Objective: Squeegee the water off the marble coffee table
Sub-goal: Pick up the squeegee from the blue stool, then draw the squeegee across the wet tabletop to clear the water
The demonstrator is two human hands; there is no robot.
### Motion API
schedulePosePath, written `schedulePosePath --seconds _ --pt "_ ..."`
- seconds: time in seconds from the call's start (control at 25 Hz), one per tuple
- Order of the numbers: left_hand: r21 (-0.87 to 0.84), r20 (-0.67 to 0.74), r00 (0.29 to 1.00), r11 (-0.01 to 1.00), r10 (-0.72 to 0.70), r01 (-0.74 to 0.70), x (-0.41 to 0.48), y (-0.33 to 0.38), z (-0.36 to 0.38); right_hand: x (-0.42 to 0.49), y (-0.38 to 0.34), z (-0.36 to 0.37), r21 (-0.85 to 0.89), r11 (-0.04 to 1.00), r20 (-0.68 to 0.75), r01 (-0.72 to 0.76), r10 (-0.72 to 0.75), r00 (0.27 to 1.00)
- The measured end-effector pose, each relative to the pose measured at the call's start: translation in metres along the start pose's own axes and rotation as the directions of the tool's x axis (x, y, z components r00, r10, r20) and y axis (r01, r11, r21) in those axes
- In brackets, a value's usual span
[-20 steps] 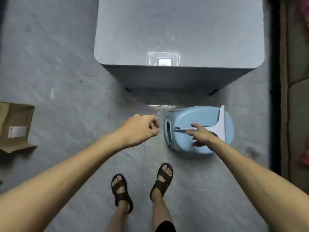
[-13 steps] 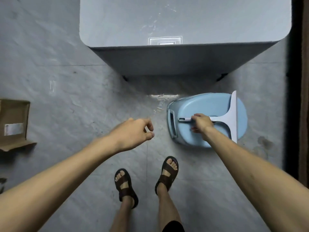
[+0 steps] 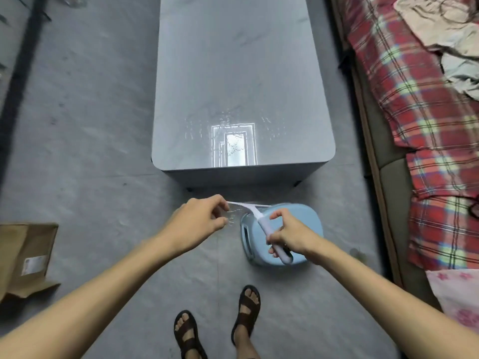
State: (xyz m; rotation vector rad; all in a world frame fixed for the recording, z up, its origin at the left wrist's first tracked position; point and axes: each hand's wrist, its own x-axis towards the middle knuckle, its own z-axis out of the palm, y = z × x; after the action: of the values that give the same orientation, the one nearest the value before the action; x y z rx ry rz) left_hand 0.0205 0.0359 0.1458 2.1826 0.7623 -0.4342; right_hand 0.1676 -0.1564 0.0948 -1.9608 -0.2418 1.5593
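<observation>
The grey marble coffee table [image 3: 241,63] stretches away from me, with water beads and a bright window reflection near its front edge. My right hand [image 3: 291,235] grips the handle of a white squeegee [image 3: 261,220], lifted above a light blue stool [image 3: 303,216] on the floor. The squeegee's blade points left, level with the table's base. My left hand [image 3: 199,222] pinches the left tip of the blade between thumb and fingers. Both hands are in front of the table, below its top.
A sofa with a red plaid blanket [image 3: 425,120] runs along the right side. A brown cardboard box [image 3: 26,260] lies on the floor at the left. My sandalled feet [image 3: 246,310] stand on the grey tiled floor [image 3: 85,125], which has water drops near the stool.
My right hand has lifted the squeegee off the stool and swung its blade to the left. My left hand has taken hold of the blade tip. The view has tilted up, showing the whole table.
</observation>
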Motion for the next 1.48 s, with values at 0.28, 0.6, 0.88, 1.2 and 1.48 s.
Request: schedulePosePath --seconds 0.28,0.6,0.88,1.2,1.48 --pt "0.27 -0.141 0.979 0.957 0.145 -0.103 -0.085 -0.005 -0.166 -0.109 -0.21 0.056 -0.736 0.615 0.122 0.284 -0.292 0.949" --pt "0.561 -0.205 0.916 0.808 0.344 -0.178 -0.132 -0.136 -0.353 -0.132 -0.408 0.24 -0.802 0.417 0.24 0.428 -0.431 0.87" --pt "0.682 -0.17 0.893 0.704 0.416 -0.198 -0.118 -0.216 -0.509 -0.102 -0.55 0.34 -0.871 0.348 0.158 0.346 -0.468 0.869" --pt "0.389 -0.154 0.963 0.909 0.223 -0.148 0.045 -0.258 -0.651 0.036 -0.665 0.295 -0.756 0.633 -0.122 0.167 -0.387 0.914" --pt "0.442 -0.034 0.985 0.886 0.171 -0.139 0.231 -0.241 -0.816 0.162 -0.835 0.215 -0.521 0.844 -0.258 0.124 -0.295 0.92"
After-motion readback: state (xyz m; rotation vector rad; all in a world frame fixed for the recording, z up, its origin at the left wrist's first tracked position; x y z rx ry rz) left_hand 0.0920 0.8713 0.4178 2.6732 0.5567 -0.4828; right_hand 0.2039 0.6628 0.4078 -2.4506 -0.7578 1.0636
